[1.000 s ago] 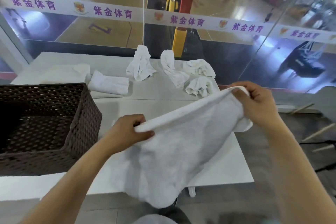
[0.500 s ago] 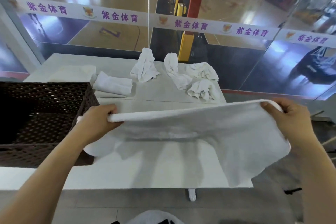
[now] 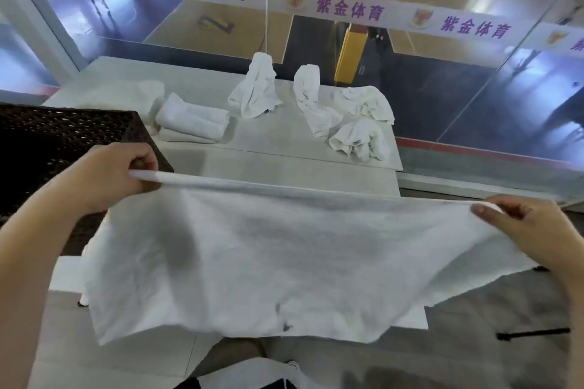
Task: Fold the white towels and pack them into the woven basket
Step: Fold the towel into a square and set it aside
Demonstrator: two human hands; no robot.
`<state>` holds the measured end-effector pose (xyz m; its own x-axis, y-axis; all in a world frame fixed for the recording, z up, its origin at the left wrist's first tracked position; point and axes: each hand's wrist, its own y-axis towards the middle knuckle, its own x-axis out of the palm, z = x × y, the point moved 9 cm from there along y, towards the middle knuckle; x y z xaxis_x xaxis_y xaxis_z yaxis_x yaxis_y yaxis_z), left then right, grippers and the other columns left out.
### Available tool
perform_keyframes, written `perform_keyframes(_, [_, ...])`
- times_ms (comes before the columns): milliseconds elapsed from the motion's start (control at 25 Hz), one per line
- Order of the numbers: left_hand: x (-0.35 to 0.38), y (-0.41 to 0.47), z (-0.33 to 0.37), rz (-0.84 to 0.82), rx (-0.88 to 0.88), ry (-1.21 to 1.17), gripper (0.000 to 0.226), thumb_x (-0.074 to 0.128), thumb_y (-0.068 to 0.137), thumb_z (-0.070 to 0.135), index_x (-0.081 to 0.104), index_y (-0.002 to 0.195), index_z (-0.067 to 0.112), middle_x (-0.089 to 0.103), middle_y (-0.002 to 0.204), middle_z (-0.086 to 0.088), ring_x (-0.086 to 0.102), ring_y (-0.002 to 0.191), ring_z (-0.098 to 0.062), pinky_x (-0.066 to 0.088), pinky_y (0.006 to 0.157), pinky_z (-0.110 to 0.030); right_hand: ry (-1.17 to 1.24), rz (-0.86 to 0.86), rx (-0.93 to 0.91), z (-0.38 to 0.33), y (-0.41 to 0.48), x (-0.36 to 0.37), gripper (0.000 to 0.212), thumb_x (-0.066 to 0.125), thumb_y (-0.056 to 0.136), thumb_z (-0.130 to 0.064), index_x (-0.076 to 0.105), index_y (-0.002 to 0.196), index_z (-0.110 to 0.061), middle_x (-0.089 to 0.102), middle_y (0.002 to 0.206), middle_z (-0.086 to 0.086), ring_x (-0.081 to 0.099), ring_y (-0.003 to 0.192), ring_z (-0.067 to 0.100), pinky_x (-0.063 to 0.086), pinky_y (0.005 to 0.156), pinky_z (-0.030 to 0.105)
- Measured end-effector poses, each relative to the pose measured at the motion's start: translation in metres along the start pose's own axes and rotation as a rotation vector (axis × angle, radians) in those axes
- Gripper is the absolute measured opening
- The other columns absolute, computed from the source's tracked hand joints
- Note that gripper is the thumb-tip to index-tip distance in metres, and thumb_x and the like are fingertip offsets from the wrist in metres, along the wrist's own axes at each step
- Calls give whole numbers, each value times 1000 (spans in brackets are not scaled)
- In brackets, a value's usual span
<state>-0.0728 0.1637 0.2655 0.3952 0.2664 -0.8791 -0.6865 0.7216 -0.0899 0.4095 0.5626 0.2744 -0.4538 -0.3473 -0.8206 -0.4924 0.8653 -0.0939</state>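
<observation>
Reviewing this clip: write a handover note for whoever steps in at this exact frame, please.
Left hand pinches one top corner of the spread towel; right hand pinches the other, edge stretched over the table.
Woven basket stands at left; no towel shows in it.
Done: one folded towel beside the basket.
Left: fold this towel, fold four crumpled towels at the table's far side, pack all.

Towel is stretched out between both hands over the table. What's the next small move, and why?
Probably lower the towel flat onto the table ahead, ready for a first fold. The left hand and right hand each pinch a top corner, the edge is taut, and the cloth hangs fully open, likely too wide for the woven basket as is.
</observation>
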Motion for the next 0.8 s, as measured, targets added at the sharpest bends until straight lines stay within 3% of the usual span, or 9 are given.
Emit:
perform_keyframes(80, [19, 38, -8, -20, -19, 63, 22, 80, 76, 17, 62, 72, 29, 66, 68, 4, 60, 68, -16, 44, 62, -31, -10, -25, -4, 2, 38, 18, 15, 74, 90, -35, 74, 78, -25, 69, 68, 0, 60, 68, 30, 41, 52, 14])
perform_keyframes(200, [81, 111, -36, -103, -68, 141, 16, 74, 80, 13, 62, 79, 25, 69, 82, 0, 64, 80, -22, 48, 68, -33, -104, -63, -8, 14, 105, 80, 31, 70, 91, -39, 67, 72, -14, 64, 65, 9, 59, 66, 33, 46, 60, 35])
perform_keyframes(240, [104, 137, -45, -102, -67, 193, 15, 73, 81, 13, 63, 85, 23, 69, 90, -2, 64, 89, -27, 48, 75, -34, -129, -53, 9, 21, 131, 103, 31, 68, 92, -38, 66, 75, -13, 66, 72, 13, 60, 71, 36, 48, 65, 39])
perform_keyframes(320, [140, 172, -61, -19, -87, 315, 27, 75, 81, 14, 64, 105, 18, 65, 109, -10, 59, 105, -36, 42, 90, -42, -235, 50, 42, 28, 169, 137, 21, 64, 94, -35, 69, 100, -15, 68, 105, 16, 61, 95, 39, 47, 85, 46])
perform_keyframes(400, [175, 193, -73, 59, -156, 384, 45, 77, 80, 17, 58, 122, 17, 56, 124, -17, 52, 113, -42, 37, 96, -48, -348, 97, 135, 37, 190, 176, 34, 62, 95, -32, 61, 126, -17, 56, 132, 18, 51, 120, 41, 36, 102, 50])
perform_keyframes(520, [257, 169, -78, -36, -130, 377, 52, 75, 80, 16, 56, 129, 16, 52, 126, -18, 54, 108, -43, 43, 91, -53, -364, -44, 177, 53, 167, 259, 46, 63, 92, -27, 54, 136, -19, 52, 138, 16, 49, 125, 40, 37, 102, 48])
perform_keyframes(600, [299, 129, -84, -85, -157, 336, 56, 74, 80, 18, 55, 133, 16, 51, 130, -18, 54, 107, -44, 47, 87, -55, -369, -238, 181, 70, 124, 315, 55, 61, 92, -30, 46, 144, -24, 48, 144, 12, 48, 128, 37, 40, 101, 48])
perform_keyframes(680, [331, 94, -100, -192, -253, 290, 66, 71, 84, 29, 44, 144, 22, 40, 147, -16, 45, 125, -44, 42, 94, -58, -368, -388, 263, 94, 82, 350, 71, 60, 93, -39, 27, 156, -32, 29, 162, 5, 36, 143, 32, 38, 109, 50])
perform_keyframes(800, [346, 77, -116, -244, -262, 282, 72, 61, 90, 40, 27, 153, 27, 20, 162, -13, 25, 144, -41, 31, 108, -59, -358, -413, 322, 113, 45, 358, 86, 59, 94, -49, 6, 161, -36, 8, 170, -1, 18, 154, 25, 34, 115, 52])
